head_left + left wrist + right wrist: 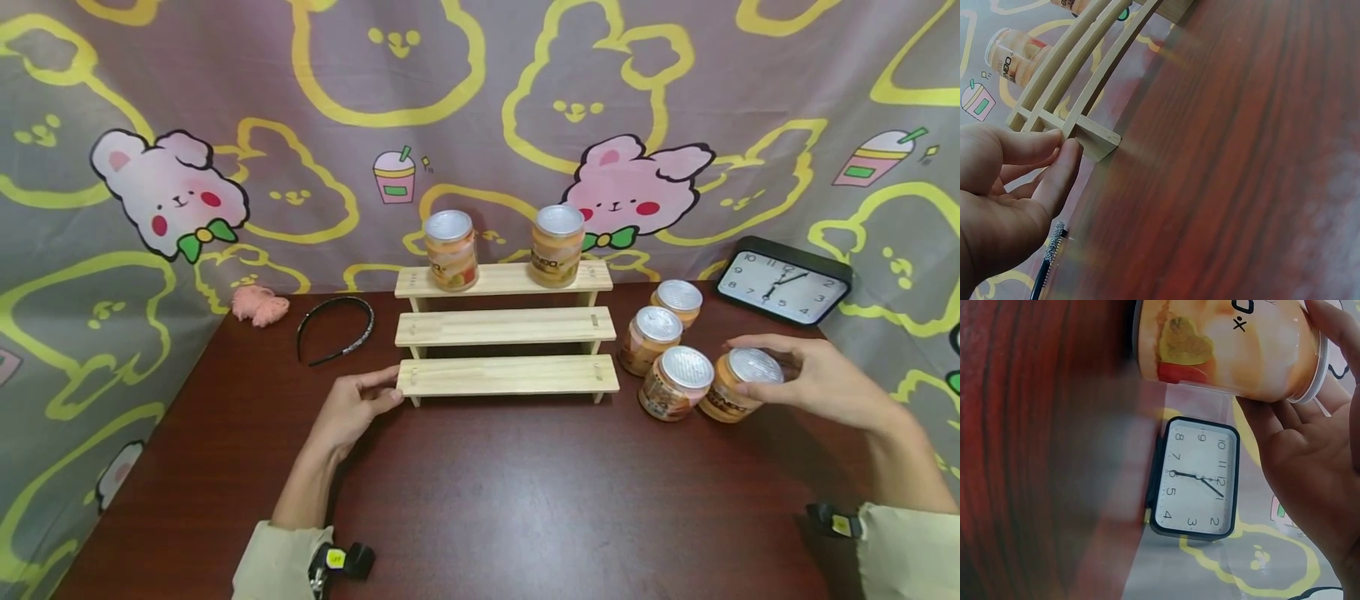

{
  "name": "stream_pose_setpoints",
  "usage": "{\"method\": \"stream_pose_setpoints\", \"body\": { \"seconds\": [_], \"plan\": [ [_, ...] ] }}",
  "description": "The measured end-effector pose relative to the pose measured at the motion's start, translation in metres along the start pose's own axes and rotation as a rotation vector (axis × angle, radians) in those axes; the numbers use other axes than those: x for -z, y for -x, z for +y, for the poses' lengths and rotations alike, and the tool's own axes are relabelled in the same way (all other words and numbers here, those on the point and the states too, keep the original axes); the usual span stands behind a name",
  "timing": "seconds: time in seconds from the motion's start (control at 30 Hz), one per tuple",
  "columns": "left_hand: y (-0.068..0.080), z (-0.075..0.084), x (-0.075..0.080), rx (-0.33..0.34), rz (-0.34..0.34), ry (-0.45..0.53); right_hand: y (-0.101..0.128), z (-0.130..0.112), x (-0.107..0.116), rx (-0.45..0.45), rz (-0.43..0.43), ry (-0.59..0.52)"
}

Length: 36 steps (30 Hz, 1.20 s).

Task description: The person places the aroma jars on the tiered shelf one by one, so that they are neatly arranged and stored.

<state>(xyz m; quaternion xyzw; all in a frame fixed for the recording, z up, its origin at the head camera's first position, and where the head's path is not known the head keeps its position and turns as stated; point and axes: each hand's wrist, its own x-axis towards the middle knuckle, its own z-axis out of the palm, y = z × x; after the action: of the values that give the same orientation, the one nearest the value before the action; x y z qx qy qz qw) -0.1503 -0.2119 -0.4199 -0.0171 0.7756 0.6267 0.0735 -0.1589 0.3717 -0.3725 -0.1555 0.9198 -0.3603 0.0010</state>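
Observation:
A three-tier wooden display rack stands on the table. My left hand pinches the left end of its lowest tier, thumb and finger meeting at the board's corner. On the top tier are two orange cans with silver lids, a left can and a right can. To the right of the rack, my right hand grips another such can around its sides near the lid. That can is upright, close beside a front can; two more cans stand behind.
A black-framed clock leans at the back right, beyond my right hand. At the back left lie a black headband and a pink fluffy bundle. A patterned curtain hangs behind the dark wooden table.

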Motion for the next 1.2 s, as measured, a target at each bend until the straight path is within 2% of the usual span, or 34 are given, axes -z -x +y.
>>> {"method": "stream_pose_setpoints", "body": {
  "seconds": [0.27, 0.63, 0.8, 1.0, 1.1, 1.2],
  "plan": [
    [-0.001, 0.0, 0.0, -0.008, -0.002, 0.005, -0.002, -0.008, 0.004, -0.055, 0.142, -0.006],
    [-0.001, -0.001, 0.0, -0.009, -0.004, 0.01, -0.007, -0.016, 0.005, 0.016, 0.378, -0.07],
    [-0.001, -0.001, 0.0, -0.005, -0.007, 0.006, -0.01, -0.022, 0.006, 0.004, 0.429, -0.085],
    [0.0, -0.001, -0.001, -0.007, 0.0, 0.002, -0.019, -0.031, 0.005, 0.13, 0.51, -0.165],
    [0.0, -0.001, -0.001, -0.008, 0.003, -0.001, -0.025, -0.037, 0.003, 0.203, 0.553, -0.265],
    [0.0, -0.002, -0.001, -0.011, 0.002, -0.003, -0.03, -0.042, 0.001, 0.238, 0.572, -0.322]
  ]
}}
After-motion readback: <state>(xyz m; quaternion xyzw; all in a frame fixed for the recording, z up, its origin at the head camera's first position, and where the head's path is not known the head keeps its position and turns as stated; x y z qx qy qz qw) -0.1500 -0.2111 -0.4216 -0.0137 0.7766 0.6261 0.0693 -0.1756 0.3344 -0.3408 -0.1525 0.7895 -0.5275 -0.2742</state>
